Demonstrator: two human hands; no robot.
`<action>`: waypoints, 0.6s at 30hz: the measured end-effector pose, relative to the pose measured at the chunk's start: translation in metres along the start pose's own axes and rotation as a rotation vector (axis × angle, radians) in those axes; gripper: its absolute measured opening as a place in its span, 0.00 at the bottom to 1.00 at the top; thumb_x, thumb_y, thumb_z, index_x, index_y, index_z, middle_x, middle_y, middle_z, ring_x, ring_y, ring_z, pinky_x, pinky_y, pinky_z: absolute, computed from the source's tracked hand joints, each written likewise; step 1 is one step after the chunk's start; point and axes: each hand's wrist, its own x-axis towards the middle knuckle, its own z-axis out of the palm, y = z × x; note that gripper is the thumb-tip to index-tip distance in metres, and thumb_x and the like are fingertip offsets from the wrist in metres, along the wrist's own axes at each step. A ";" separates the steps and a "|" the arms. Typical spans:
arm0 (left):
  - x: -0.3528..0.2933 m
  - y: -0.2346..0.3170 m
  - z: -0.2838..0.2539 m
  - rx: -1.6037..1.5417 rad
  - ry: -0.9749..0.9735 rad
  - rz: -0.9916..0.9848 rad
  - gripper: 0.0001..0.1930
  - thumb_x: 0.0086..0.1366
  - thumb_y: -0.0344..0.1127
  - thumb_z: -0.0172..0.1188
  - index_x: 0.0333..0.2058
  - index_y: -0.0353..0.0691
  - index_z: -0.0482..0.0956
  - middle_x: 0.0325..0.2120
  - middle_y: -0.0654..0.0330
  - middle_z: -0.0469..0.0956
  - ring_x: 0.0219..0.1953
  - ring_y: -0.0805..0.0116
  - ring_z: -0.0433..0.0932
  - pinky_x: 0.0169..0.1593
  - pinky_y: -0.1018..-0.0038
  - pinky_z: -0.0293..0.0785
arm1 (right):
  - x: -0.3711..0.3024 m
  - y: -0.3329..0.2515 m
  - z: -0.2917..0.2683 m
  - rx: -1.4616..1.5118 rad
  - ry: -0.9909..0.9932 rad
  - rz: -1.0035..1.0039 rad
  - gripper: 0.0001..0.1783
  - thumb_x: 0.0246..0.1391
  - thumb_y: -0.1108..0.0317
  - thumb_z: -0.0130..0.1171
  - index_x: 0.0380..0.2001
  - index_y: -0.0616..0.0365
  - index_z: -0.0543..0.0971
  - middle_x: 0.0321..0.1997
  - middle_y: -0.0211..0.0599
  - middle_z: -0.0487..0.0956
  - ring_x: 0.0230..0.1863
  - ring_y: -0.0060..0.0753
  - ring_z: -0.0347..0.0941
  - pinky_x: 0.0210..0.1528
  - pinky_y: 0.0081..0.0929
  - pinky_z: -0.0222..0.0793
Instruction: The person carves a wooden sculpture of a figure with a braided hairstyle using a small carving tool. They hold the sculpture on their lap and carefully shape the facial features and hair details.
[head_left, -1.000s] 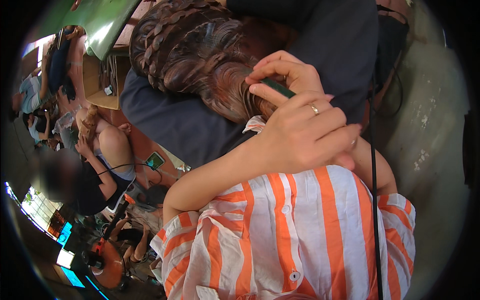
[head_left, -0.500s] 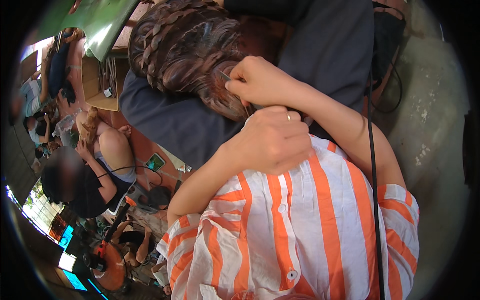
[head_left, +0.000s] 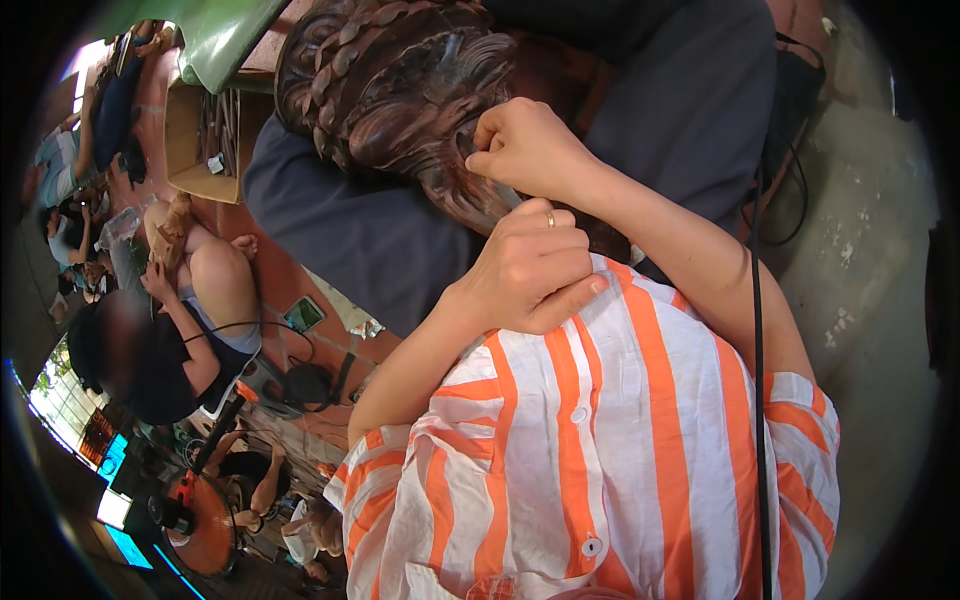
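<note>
A dark brown carved wooden piece (head_left: 400, 110), with leaf-like ridges and flowing grooves, rests across my lap. My right hand (head_left: 530, 150) is closed in a pinch at its narrower near end. A thin grey strip (head_left: 503, 195) shows below these fingers, running towards my other hand; its full shape is hidden. My left hand (head_left: 530, 265), with a ring on one finger, is curled closed against the same end, just in front of my striped shirt. What its fingers hold is out of sight.
A cardboard box (head_left: 205, 180) with thin sticks stands left of my lap. A phone (head_left: 304, 314) lies on the tiled floor. Another person (head_left: 220, 290) sits at the left, holding a lighter carved piece (head_left: 172, 228). A black cable (head_left: 757, 400) hangs down my right side. An orange fan (head_left: 200, 525) stands at lower left.
My left hand has shifted slightly left and up, its thumb now showing. My right hand has moved slightly right and up. The carved piece appears a little higher and farther right in view.
</note>
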 end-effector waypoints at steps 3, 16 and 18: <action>0.003 0.001 -0.001 0.006 0.030 0.002 0.14 0.47 0.29 0.62 0.14 0.40 0.64 0.13 0.61 0.59 0.17 0.63 0.57 0.26 0.67 0.51 | -0.001 -0.001 0.001 0.070 0.039 0.002 0.09 0.39 0.68 0.59 0.23 0.64 0.82 0.19 0.44 0.80 0.23 0.38 0.79 0.32 0.32 0.74; 0.005 0.000 0.000 0.008 0.025 -0.004 0.14 0.47 0.28 0.63 0.14 0.40 0.65 0.13 0.62 0.62 0.17 0.63 0.59 0.25 0.68 0.52 | 0.003 -0.001 0.001 0.086 0.000 -0.006 0.09 0.42 0.71 0.58 0.23 0.67 0.80 0.17 0.39 0.80 0.20 0.28 0.77 0.29 0.26 0.72; 0.004 0.001 -0.001 0.003 0.026 -0.006 0.14 0.47 0.28 0.63 0.14 0.40 0.65 0.13 0.62 0.63 0.17 0.63 0.59 0.25 0.68 0.52 | 0.004 -0.002 0.001 0.064 -0.013 -0.019 0.09 0.45 0.72 0.58 0.26 0.69 0.79 0.15 0.36 0.78 0.19 0.19 0.75 0.24 0.21 0.67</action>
